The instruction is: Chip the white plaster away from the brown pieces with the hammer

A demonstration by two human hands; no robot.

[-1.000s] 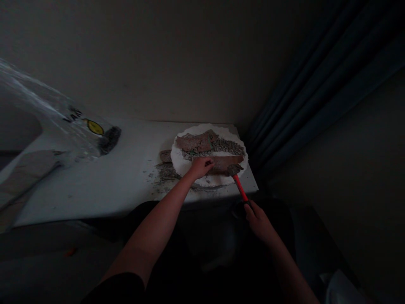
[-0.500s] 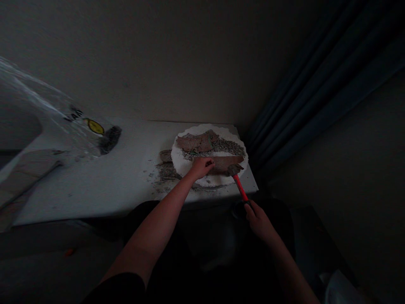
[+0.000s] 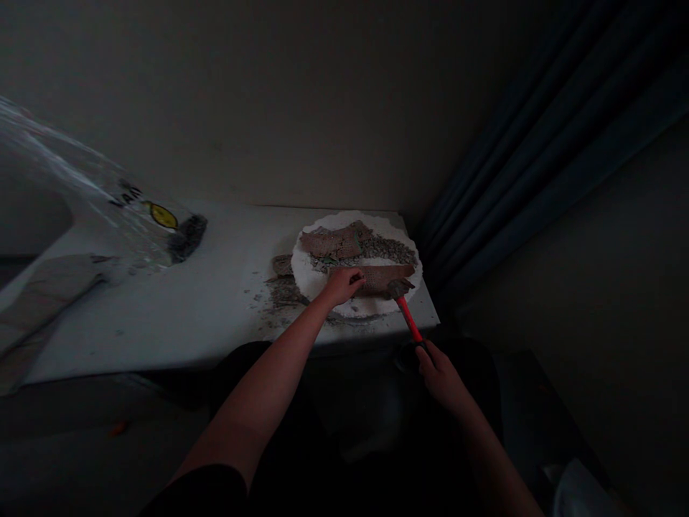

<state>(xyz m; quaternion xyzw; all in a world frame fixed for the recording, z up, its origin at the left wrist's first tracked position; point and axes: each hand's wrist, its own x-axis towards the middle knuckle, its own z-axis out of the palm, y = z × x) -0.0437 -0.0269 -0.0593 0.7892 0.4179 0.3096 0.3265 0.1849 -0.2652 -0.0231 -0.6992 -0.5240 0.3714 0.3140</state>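
Strip, brown, textured, left grip on it, hold unclear, right grip closed around red-handled hammer

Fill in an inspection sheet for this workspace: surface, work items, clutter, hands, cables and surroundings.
Surface: white table, dimly lit, debris-strewn beside the board.
Work items: scalloped white board bearing two brown textured strips, the near one and the far one, plus grey fragments; red-handled hammer, its head at the near strip's right end.
Clutter: printed clear plastic bag; dark debris.
Hands: left at the near strip, grip unclear; right grips the hammer.
Cables: nothing seen.
Surroundings: plain wall, blue curtain.
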